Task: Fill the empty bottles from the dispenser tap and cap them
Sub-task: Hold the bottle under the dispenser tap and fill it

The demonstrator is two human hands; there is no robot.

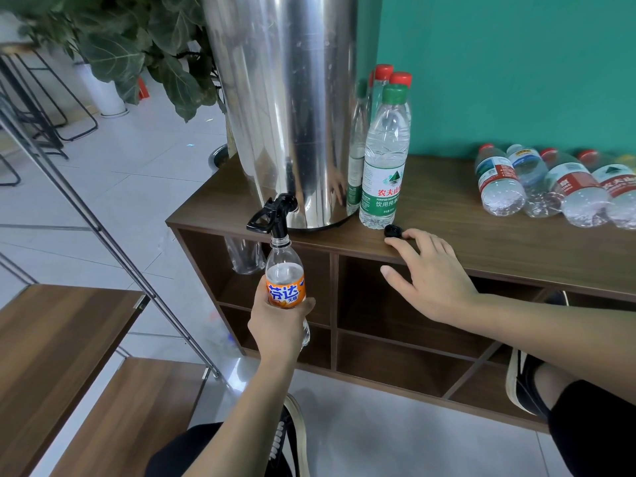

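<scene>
My left hand (pixel 278 325) grips an uncapped clear bottle with an orange label (pixel 285 280), its mouth right under the black tap (pixel 275 215) of the steel dispenser (pixel 285 108). Water shows inside near the label's top. My right hand (pixel 430 273) lies open with spread fingers on the front edge of the wooden cabinet top (pixel 481 242), the index fingertip next to a small black cap (pixel 393 231). A capped green-label bottle (pixel 383 160) stands beside the dispenser, with three more capped bottles (pixel 382 84) behind it.
Several empty red-capped bottles (pixel 550 187) lie on their sides at the cabinet's right end by the teal wall. Another clear bottle (pixel 245 256) sits in the upper left cubby. Wooden steps (pixel 69 339) and a metal rail (pixel 103 232) are left, a plant (pixel 137 46) behind.
</scene>
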